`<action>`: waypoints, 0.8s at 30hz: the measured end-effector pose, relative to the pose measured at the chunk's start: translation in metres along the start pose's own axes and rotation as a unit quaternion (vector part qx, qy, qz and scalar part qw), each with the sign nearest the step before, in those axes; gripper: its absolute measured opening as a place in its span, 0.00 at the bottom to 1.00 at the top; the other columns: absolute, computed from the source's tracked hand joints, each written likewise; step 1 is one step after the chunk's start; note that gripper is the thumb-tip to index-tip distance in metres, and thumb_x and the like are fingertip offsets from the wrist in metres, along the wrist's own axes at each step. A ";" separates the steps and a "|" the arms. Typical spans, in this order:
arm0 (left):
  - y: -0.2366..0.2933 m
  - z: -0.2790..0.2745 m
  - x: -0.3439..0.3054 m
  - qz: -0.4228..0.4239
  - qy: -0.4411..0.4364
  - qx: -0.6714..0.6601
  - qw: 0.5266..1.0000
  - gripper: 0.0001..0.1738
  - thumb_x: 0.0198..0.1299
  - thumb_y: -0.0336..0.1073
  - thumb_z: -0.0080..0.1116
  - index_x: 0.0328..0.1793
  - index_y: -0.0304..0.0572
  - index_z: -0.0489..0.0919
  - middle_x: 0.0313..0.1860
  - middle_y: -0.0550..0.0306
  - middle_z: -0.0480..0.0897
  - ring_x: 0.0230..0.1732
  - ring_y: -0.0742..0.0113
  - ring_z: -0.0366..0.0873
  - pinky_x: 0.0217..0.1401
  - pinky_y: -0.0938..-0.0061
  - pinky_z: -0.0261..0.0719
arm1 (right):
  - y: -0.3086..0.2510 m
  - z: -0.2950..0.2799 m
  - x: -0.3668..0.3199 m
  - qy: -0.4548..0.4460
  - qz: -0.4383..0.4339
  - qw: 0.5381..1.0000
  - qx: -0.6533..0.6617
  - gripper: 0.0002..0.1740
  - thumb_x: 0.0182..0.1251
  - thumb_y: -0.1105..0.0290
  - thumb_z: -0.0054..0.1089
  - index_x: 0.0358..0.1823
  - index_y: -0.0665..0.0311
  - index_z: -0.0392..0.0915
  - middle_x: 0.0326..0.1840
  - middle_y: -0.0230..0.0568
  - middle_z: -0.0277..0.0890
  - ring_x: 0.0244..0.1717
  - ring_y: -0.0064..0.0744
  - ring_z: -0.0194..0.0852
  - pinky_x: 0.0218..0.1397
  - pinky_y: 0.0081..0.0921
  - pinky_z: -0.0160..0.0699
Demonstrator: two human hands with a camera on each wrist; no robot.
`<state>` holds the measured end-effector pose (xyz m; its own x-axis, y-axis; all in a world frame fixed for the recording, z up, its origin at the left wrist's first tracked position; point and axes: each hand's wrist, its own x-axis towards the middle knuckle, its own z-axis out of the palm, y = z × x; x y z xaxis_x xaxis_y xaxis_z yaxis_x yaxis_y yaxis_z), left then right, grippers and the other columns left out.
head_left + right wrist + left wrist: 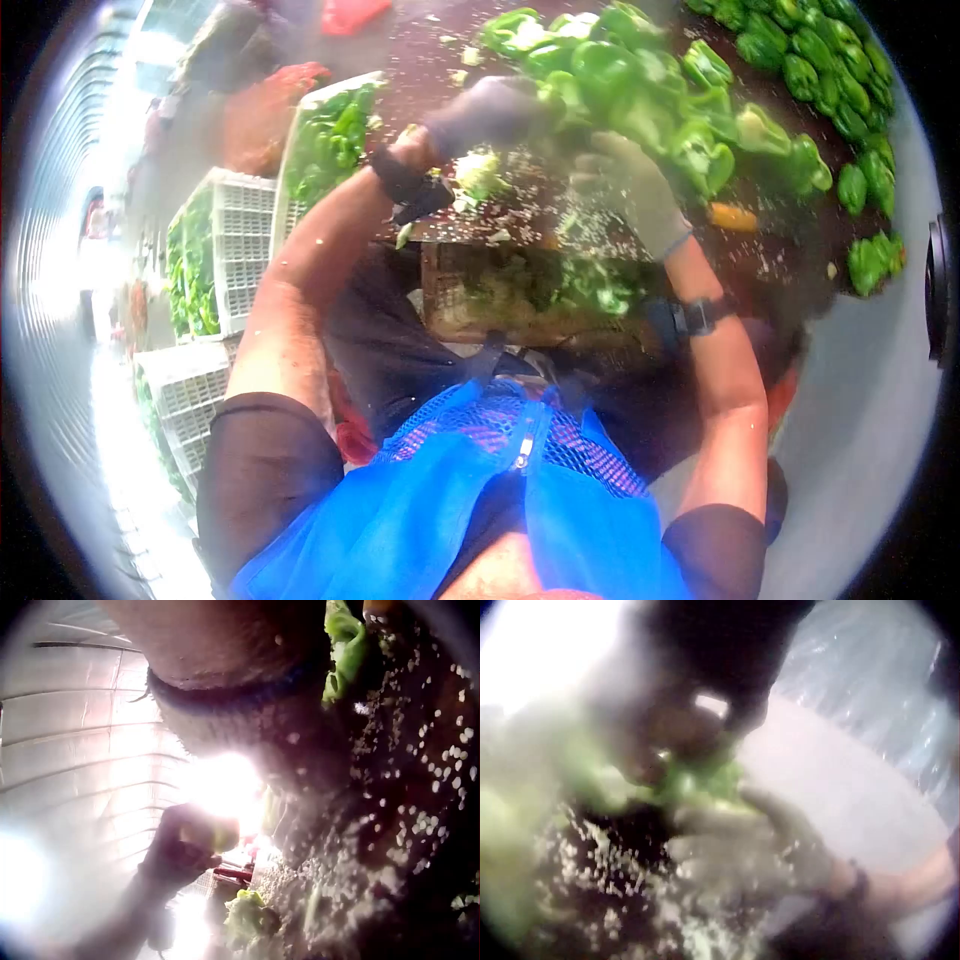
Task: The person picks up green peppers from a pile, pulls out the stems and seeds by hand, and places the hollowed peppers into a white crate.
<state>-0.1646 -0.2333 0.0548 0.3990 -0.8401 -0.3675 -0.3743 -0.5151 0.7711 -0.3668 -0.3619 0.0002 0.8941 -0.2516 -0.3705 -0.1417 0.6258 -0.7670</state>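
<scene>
My gloved left hand [490, 110] is blurred over the brown work surface [430, 60]. In the right wrist view the left hand [169, 851] holds a green pepper [212, 831] with its fingers round it. My right hand [630, 185], in a pale, seed-speckled glove, is to the right above scattered white seeds [590, 230]. In the left wrist view the right hand [750, 851] is right up against a green pepper [712, 784]; blur hides its grip, so I cannot tell whether it holds anything. A pale pepper core [480, 175] lies below the left hand.
Cut green peppers [630, 80] are heaped beyond the hands, with whole peppers [820, 60] at the far right. A short orange object [733, 217] lies near the right hand. Below the surface's edge stands a crate [435, 290] with green scraps. White crates [240, 250] of peppers stand left.
</scene>
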 end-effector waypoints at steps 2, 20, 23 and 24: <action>-0.004 -0.055 -0.034 0.223 -0.054 0.040 0.972 0.14 0.65 0.36 0.57 0.54 0.39 0.79 0.37 0.58 0.82 0.25 0.74 0.80 0.26 0.82 0.79 | -0.001 0.005 0.000 -0.049 0.014 0.998 0.023 0.31 0.70 0.52 0.54 0.67 0.61 0.62 0.49 0.43 0.74 0.42 0.35 0.79 0.46 0.36 0.83; -0.023 0.088 -0.083 0.048 -0.047 -0.496 0.866 0.18 0.66 0.44 0.47 0.35 0.37 0.78 0.17 0.64 0.71 0.21 0.71 0.70 0.36 0.74 0.75 | -0.007 0.027 -0.046 -0.217 0.013 0.976 0.030 0.30 0.74 0.54 0.38 0.64 0.71 0.66 0.50 0.60 0.79 0.45 0.49 0.82 0.42 0.39 0.87; -0.027 0.093 -0.072 0.083 -0.022 -0.429 0.899 0.16 0.65 0.43 0.48 0.36 0.37 0.78 0.17 0.64 0.71 0.22 0.71 0.70 0.36 0.77 0.76 | -0.008 0.019 -0.046 -0.181 0.042 0.977 0.104 0.29 0.73 0.53 0.38 0.61 0.72 0.68 0.48 0.60 0.79 0.42 0.49 0.83 0.41 0.39 0.87; -0.026 0.094 -0.069 0.114 0.020 -0.375 0.920 0.16 0.65 0.43 0.48 0.38 0.37 0.78 0.17 0.64 0.71 0.22 0.71 0.71 0.36 0.79 0.76 | -0.007 0.017 -0.044 -0.171 0.058 0.973 0.140 0.29 0.73 0.53 0.39 0.60 0.73 0.69 0.47 0.60 0.80 0.42 0.48 0.83 0.40 0.39 0.87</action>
<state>-0.2611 -0.1777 0.0114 0.4176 -0.8971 -0.1441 0.2255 -0.0513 0.9729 -0.3977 -0.3426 0.0310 0.9749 0.0634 -0.2135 -0.1716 0.8247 -0.5389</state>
